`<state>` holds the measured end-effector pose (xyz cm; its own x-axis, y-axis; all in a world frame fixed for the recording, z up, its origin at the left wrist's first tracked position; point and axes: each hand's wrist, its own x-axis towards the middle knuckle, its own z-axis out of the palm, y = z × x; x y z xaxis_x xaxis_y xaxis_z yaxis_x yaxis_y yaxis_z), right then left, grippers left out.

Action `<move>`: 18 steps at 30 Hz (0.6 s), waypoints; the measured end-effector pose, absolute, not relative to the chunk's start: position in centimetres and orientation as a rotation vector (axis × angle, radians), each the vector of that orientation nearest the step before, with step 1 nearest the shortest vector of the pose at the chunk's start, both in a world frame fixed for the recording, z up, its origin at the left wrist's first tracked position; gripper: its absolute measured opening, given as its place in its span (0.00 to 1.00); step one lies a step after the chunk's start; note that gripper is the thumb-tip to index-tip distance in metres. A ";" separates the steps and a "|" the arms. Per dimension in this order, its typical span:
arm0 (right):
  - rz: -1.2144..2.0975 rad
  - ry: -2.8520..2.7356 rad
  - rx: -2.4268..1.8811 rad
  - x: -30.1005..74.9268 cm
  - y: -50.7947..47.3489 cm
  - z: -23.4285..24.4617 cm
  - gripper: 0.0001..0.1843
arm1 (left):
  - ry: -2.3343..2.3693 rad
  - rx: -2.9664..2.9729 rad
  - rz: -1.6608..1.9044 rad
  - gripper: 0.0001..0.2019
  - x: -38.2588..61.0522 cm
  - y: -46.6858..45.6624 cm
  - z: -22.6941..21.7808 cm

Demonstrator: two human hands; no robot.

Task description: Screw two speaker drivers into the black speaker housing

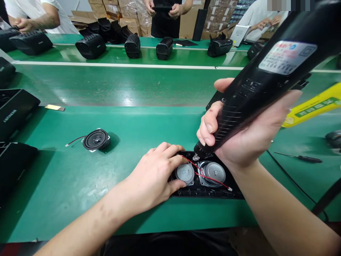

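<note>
A black speaker panel (186, 192) lies on the green bench, with two round drivers and red wires in it. My left hand (160, 170) curls over the panel's left end, thumb and fingers gripping the left speaker driver (185, 173). Beside it sits the right speaker driver (215, 173), its wire (213, 178) ending in a small white plug. My right hand (247, 135) is wrapped around a thick black electric screwdriver (255, 81). The tool slants down to the left, its tip at the panel's upper edge between the drivers. Whether a screw is under the tip is hidden.
A loose speaker driver (96, 139) rests on the bench at left. Black speaker housings (17, 110) line the left edge. At right are a small screwdriver (298, 157), a cable (290, 181) and a yellow package (314, 105). Co-workers stand across a line of speakers (90, 46).
</note>
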<state>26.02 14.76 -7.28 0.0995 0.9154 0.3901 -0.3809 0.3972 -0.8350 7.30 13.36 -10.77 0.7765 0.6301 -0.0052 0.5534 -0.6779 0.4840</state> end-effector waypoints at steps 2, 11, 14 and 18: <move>1.053 -1.072 -0.609 26.0 14.8 -7.5 0.30 | 0.886 2.503 0.229 0.21 7.3 13.3 -10.8; 1.158 -1.076 -0.611 25.6 14.3 -7.7 0.30 | 0.866 2.519 0.220 0.20 7.2 13.6 -10.9; 1.197 -1.111 -0.579 25.3 14.1 -8.0 0.31 | 0.859 2.536 0.206 0.18 7.3 13.8 -10.7; 1.251 -1.143 -0.540 25.4 13.8 -8.6 0.34 | 0.851 2.544 0.196 0.16 7.5 14.0 -10.5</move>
